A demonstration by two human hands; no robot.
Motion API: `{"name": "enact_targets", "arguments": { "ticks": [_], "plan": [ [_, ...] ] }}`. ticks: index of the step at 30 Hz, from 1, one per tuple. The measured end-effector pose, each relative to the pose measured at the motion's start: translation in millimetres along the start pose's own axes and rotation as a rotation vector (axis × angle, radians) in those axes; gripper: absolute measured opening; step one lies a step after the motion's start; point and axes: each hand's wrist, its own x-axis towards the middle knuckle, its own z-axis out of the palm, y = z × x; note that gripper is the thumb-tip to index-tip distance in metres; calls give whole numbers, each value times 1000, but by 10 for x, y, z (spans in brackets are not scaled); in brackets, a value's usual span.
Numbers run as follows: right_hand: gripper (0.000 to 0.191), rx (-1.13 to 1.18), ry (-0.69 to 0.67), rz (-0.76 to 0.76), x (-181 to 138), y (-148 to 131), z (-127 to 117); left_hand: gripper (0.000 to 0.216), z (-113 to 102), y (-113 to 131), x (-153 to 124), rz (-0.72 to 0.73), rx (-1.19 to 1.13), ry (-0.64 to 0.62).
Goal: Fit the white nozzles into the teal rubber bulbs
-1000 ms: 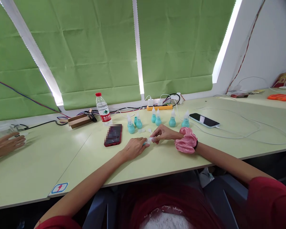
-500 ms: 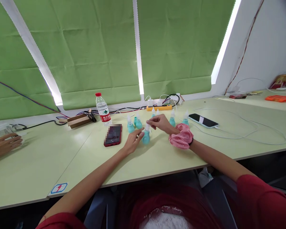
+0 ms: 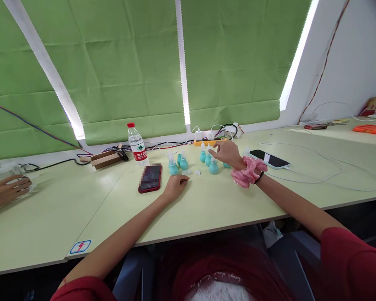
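Note:
My left hand (image 3: 175,187) rests on the table in a loose curl, its fingers closed and nothing visible in them. Farther right, my right hand (image 3: 227,152) reaches over a teal squeeze bulb (image 3: 208,160) with a clear nozzle; thumb and forefinger are apart beside the nozzle tip. Another teal bulb (image 3: 213,167) stands just below that hand, and one (image 3: 226,164) is partly hidden behind the wrist. Two small clear plastic pieces, a cap-like one (image 3: 186,172) and a pointed one (image 3: 198,172), lie between the hands. More bulbs (image 3: 173,168) stand beyond my left hand.
A red-cased phone (image 3: 150,178) and a water bottle (image 3: 138,145) are at the left. A charging phone (image 3: 269,159) with a white cable lies right. A yellow power strip (image 3: 209,142) sits at the back. Another person's hand (image 3: 11,190) is at the far left.
The bulb that stood between my hands is now farther right, beside my right hand. Two clear pieces now lie on the table. My left hand has curled up; my right hand shifted right.

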Motion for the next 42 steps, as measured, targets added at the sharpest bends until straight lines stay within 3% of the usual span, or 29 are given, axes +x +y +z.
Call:
{"name": "enact_targets", "arguments": {
  "ticks": [3,7,11,13,19,25,31,36,42],
  "plan": [
    [33,-41,89,-193,-90,-237,-43,24,-11,14,1,-4,-71,73],
    [25,-71,-203,-521,-207,-617,186,26,-37,35,-5,-58,-145,167],
    [19,-187,-430,-500,-230,-762,604,23,-47,30,-3,-78,-230,155],
    [17,-187,-465,-500,-245,-723,704,21,-42,19,2,-107,-297,148],
    [20,124,-379,-630,-480,-479,503,18,-53,-46,35,-230,-575,199],
    [21,576,-335,-534,-641,-483,498,27,-54,-59,35,-308,-802,138],
    [13,892,-421,-318,-649,-475,613,31,-91,-14,18,-338,-865,130],
    [22,997,-451,-164,-640,-449,597,34,-85,-28,15,-333,-875,125],
    [16,961,-449,-148,-645,-478,550,30,-75,-20,21,-267,-837,167]
  ]
}}
